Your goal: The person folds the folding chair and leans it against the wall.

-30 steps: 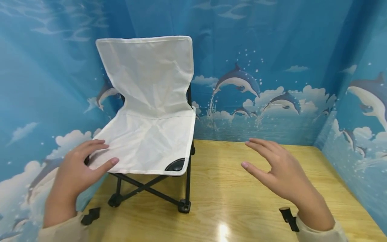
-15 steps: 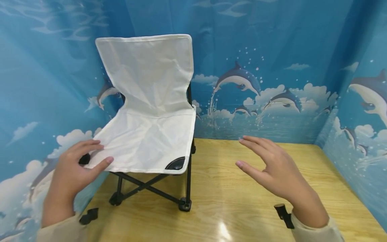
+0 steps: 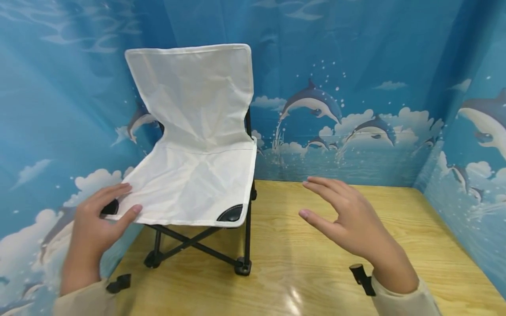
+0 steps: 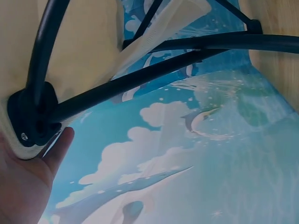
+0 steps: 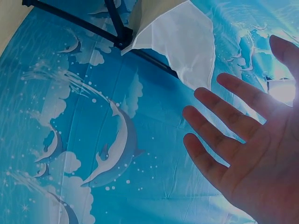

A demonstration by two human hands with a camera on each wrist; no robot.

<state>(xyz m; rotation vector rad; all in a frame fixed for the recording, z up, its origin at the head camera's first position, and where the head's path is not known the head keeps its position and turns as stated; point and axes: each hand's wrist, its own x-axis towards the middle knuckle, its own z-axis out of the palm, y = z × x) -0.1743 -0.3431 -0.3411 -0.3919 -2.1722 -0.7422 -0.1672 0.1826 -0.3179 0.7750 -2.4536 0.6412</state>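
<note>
A white fabric folding chair (image 3: 193,180) with a black metal frame stands unfolded and upright at the left. My left hand (image 3: 96,221) is at its front left seat corner, fingers and thumb spread apart, with the black corner patch (image 3: 110,208) showing between them. From below, the left wrist view has the hand (image 4: 23,186) right at the black corner joint (image 4: 35,114), partly hidden behind it. My right hand (image 3: 345,219) hovers over the floor to the right of the chair, fingers extended, thumb apart, holding nothing. Its palm and spread fingers show in the right wrist view.
Blue curtains (image 3: 356,57) printed with dolphins and clouds surround the space on the left, back and right. The chair's crossed legs (image 3: 189,242) rest on a wood-grain floor (image 3: 284,245) that extends to the right. Small black devices are strapped to both wrists.
My right hand has drifted left, closer to the chair. The left hand has shifted slightly left, revealing more of the seat's corner patch. The chair has stayed in place.
</note>
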